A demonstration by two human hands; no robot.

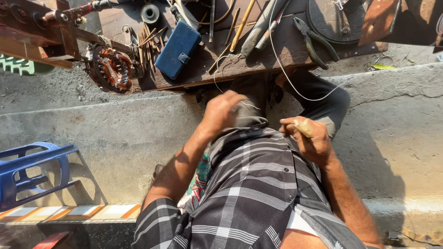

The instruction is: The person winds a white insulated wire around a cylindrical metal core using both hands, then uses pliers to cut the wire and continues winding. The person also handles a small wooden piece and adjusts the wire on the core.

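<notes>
My right hand (308,142) is closed in a pinch at my lap, and a thin white wire (277,55) runs from it in a loop up over the wooden workboard (258,62). A pale wrap or pad covers the thumb tip. My left hand (224,109) is blurred, fingers curled down over my knee, close to another fine wire strand (220,74) that hangs from the board's edge. Whether it grips that strand is unclear. My checked shirt (249,193) fills the lower middle.
On the board lie a motor stator with copper windings (113,69), a blue wallet-like case (177,48), pliers (316,44), a small spool (150,13) and several thin sticks (150,39). A blue plastic stool (27,173) stands at the left on a concrete step (397,129).
</notes>
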